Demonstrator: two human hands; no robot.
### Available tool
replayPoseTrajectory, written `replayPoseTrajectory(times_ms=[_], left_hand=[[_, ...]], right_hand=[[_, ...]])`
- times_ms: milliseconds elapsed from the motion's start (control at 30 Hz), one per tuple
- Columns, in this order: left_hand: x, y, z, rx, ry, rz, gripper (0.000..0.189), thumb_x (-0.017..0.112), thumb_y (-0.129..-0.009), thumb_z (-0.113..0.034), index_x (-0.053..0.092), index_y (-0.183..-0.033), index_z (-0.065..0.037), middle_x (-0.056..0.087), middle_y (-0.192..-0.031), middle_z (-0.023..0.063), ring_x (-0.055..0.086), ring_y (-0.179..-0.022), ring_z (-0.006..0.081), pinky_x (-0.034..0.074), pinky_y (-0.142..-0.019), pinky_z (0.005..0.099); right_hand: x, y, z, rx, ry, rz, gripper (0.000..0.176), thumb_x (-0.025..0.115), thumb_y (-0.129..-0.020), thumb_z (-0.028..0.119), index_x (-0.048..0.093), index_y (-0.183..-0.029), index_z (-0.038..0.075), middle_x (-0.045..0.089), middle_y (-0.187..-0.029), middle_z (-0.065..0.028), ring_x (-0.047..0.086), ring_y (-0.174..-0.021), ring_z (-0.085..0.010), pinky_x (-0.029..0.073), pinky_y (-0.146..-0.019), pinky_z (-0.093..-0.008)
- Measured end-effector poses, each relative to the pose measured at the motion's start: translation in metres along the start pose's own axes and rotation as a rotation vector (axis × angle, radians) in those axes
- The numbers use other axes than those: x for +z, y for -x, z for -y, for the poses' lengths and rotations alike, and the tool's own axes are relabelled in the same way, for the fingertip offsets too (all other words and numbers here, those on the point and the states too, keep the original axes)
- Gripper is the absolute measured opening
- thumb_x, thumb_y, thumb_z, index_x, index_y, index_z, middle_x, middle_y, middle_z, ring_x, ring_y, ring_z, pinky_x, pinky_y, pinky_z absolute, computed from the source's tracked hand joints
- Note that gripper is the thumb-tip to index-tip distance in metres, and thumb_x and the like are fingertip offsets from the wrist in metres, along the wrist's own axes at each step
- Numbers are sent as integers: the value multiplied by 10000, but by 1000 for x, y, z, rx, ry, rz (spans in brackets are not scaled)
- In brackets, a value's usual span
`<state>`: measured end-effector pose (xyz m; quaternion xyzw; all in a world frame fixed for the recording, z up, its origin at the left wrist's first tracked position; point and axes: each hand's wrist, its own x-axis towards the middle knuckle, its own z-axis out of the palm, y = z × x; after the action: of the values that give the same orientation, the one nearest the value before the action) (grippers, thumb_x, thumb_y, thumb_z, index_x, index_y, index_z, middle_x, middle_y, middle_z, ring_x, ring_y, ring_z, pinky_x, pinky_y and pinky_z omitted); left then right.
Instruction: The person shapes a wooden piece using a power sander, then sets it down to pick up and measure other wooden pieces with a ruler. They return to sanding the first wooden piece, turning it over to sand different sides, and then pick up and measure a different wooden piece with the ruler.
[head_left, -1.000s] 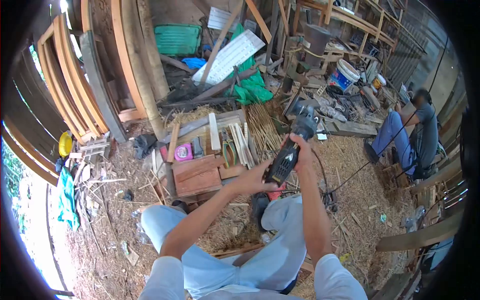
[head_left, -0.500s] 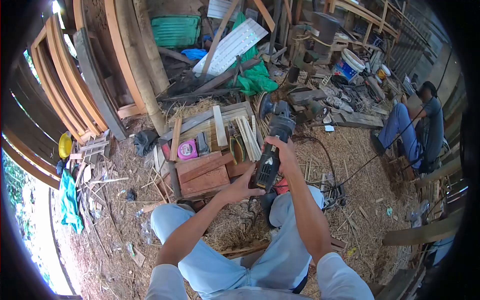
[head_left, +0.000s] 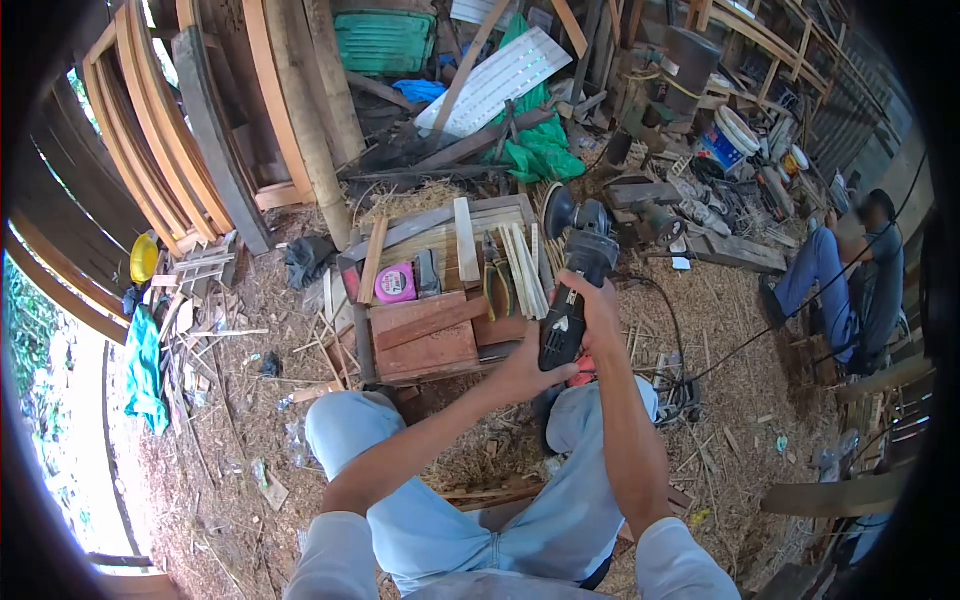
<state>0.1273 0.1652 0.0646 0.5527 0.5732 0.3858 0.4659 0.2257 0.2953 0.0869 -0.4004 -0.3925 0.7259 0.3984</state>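
An angle grinder (head_left: 566, 330) with a round disc at its far end is held up between my knees, disc pointing away from me. My right hand (head_left: 596, 308) wraps round the body near the grinder's head. At the rear end, my left hand (head_left: 530, 368) grips the casing from the left, its thumb along the lower end. Left of the grinder stands a low wooden bench (head_left: 400, 232). On it lie pliers (head_left: 497, 278), a pink tape measure (head_left: 395, 283), thin wood strips (head_left: 522, 265) and reddish wood pieces (head_left: 428, 335).
A person (head_left: 850, 275) sits at the right by the wall. A black cable (head_left: 672, 305) runs over the shavings-covered floor on the right. Curved wooden frames (head_left: 165, 120) lean at the left. A green tarp (head_left: 540, 150) and scrap wood lie at the back.
The view has shifted, so the bench and surroundings appear farther right and slightly lower. Both hands still hold the grinder, which has also moved a little right in the picture.
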Motion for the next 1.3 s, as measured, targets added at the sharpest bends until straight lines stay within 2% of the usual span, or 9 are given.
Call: replayPoseTrajectory(times_ms=[33,167,333,433,500,633,933,1100,1300], left_hand=[[7,-6,10,196,-7,-86,960,710,-826,-466,157,-1430,34,496,-1220,211,517,-1124,246,441,-929,344],[-5,2,7,81,-16,-24,953,697,-843,-465,136,-1436,26,540,-1142,209,567,-1042,252,466,-892,356],[-81,15,-11,177,-388,175,545,641,-870,-340,462,-1285,-34,569,-1138,172,580,-1048,380,468,-892,417],[-118,36,33,10,-901,-235,442,665,-818,-278,575,-1208,-91,592,-1110,133,590,-993,370,477,-873,426],[-125,43,85,153,-1115,-530,414,704,-785,-193,601,-1162,-55,604,-1039,154,577,-1016,368,476,-887,457],[-137,46,103,132,-1011,-484,359,707,-778,-182,624,-1103,-51,606,-1077,152,561,-1062,345,467,-918,440],[-237,17,97,-2,-869,-994,268,740,-749,-189,687,-952,-22,644,-899,217,636,-841,376,510,-744,446],[-237,-9,96,-161,-1071,-794,239,675,-775,-118,682,-992,-19,648,-984,213,623,-928,359,500,-824,446],[-202,-77,95,706,-1078,-328,363,563,-757,2,636,-1105,-73,605,-1183,109,556,-1115,301,448,-960,412]], right_hand=[[-3,-1,0,41,-31,29,253,749,-756,148,579,-893,19,619,-740,-100,634,-619,-207,540,-553,-346],[3,7,1,0,-66,76,289,752,-760,174,595,-930,0,639,-785,-129,641,-633,-220,545,-561,-342],[-4,5,7,107,10,59,300,761,-749,192,597,-908,-2,627,-706,-108,629,-586,-201,537,-540,-341],[-6,-9,1,124,-125,36,291,776,-746,208,600,-885,23,615,-676,-99,621,-567,-204,532,-518,-348],[-4,-14,2,135,-101,65,319,787,-733,228,599,-893,25,620,-698,-100,622,-579,-210,535,-531,-346],[6,-13,2,145,-37,47,312,775,-714,240,609,-875,31,629,-728,-109,629,-604,-221,541,-565,-344],[34,-14,-9,147,-26,40,286,731,-726,186,598,-922,26,639,-721,-125,629,-593,-217,540,-543,-374],[48,-3,-7,131,5,27,266,726,-732,201,589,-875,23,626,-718,-115,629,-598,-206,542,-545,-354],[24,-7,-8,149,36,-10,258,733,-728,184,597,-871,19,620,-703,-103,623,-569,-202,544,-544,-348]])
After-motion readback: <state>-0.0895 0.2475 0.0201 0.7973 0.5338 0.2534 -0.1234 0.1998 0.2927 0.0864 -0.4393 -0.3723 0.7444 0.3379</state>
